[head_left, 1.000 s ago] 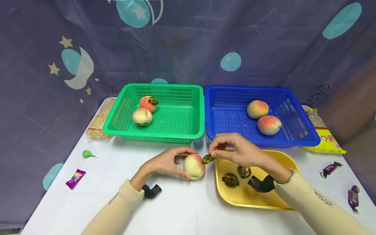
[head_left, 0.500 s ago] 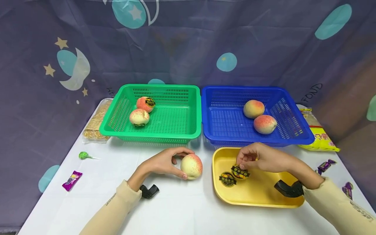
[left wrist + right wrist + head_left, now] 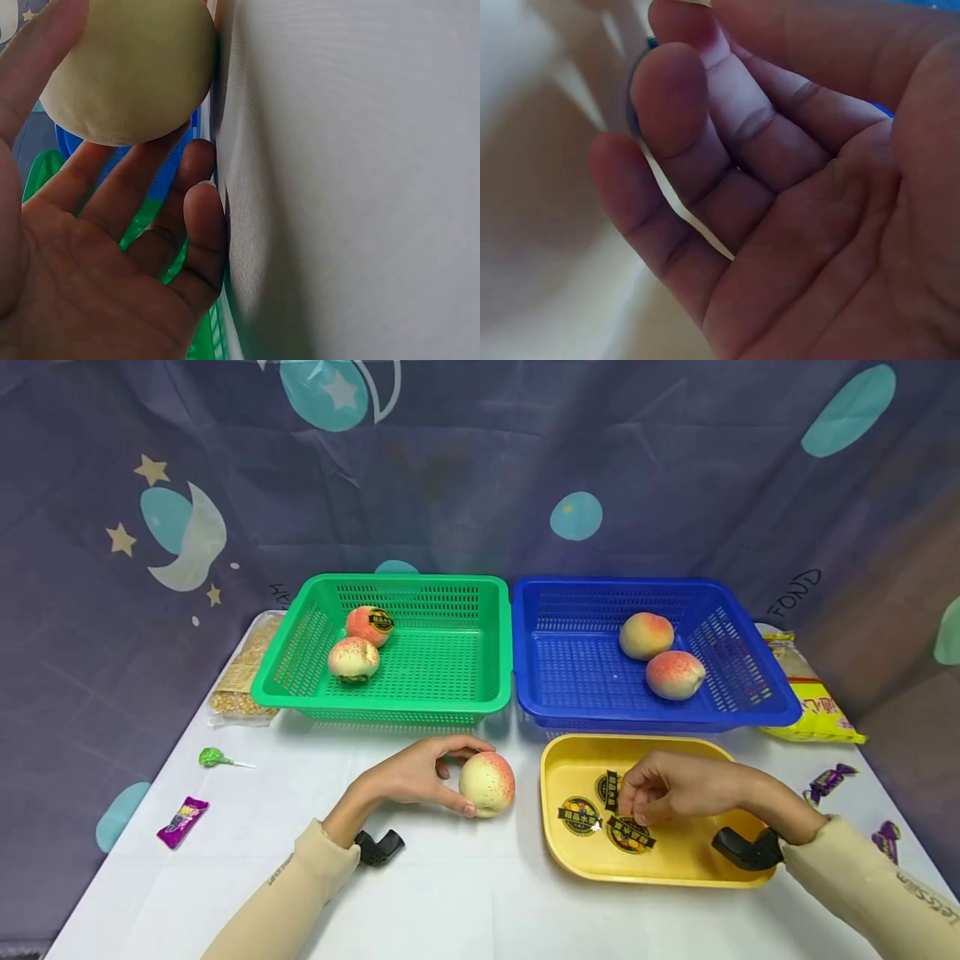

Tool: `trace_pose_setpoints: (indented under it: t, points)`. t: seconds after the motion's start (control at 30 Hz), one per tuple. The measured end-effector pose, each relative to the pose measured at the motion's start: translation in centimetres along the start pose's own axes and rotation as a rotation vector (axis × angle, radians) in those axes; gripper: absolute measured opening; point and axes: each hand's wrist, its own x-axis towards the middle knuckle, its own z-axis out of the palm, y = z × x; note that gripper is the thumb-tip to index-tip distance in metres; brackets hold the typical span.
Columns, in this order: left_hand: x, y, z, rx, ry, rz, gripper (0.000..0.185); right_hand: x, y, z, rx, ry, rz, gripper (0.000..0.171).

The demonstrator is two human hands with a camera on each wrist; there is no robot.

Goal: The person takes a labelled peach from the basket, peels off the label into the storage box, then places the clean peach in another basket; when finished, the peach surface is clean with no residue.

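L hand (image 3: 412, 777) cups peach (image 3: 487, 783) on table; R hand (image 3: 660, 789) pinching sticker (image 3: 630, 833) into yellow tray (image 3: 678, 860) — should press flat, apart from others

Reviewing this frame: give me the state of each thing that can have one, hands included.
Left hand: grips the peach.
Peach: on the table, no sticker visible.
Right hand: fingers curled over the stickers.
Yellow tray: holds three stickers.
Green basket: two stickered peaches.
Blue basket: two bare peaches.
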Motion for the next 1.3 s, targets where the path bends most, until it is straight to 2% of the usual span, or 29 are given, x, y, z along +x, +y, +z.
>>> trace_pose_setpoints:
  t: [0.07,0.3,0.47,0.73,0.87,1.03,1.2,1.3]
  points:
    - [0.0,0.0,0.0,-0.001,-0.001,0.002,0.075,-0.1,0.2,0.0,0.024,-0.014,0.018,0.011]
    - [0.1,0.0,0.0,-0.002,-0.006,0.006,0.076,-0.3,0.5,0.5,-0.007,0.007,0.058,0.014]
    - [0.1,0.0,0.0,-0.01,-0.009,0.004,0.077,-0.4,0.5,0.7,-0.002,-0.01,0.099,0.017]
    - [0.1,-0.1,-0.1,-0.006,-0.006,0.012,0.076,-0.9,0.6,0.8,-0.008,-0.032,0.028,0.013]
    - [0.0,-0.1,-0.1,-0.008,-0.005,0.016,0.075,-1.1,0.7,1.0,-0.054,-0.019,0.019,0.014]
    - [0.0,-0.2,0.0,-0.008,-0.002,0.012,0.076,-1.1,0.7,1.3,-0.1,-0.007,0.028,0.018]
    - [-0.1,-0.1,0.0,-0.006,-0.002,0.011,0.076,-1.1,0.5,1.4,-0.08,-0.023,0.063,0.02]
    - [0.0,-0.1,0.0,-0.004,-0.003,0.011,0.076,-1.0,0.4,1.4,-0.129,-0.017,0.081,0.022]
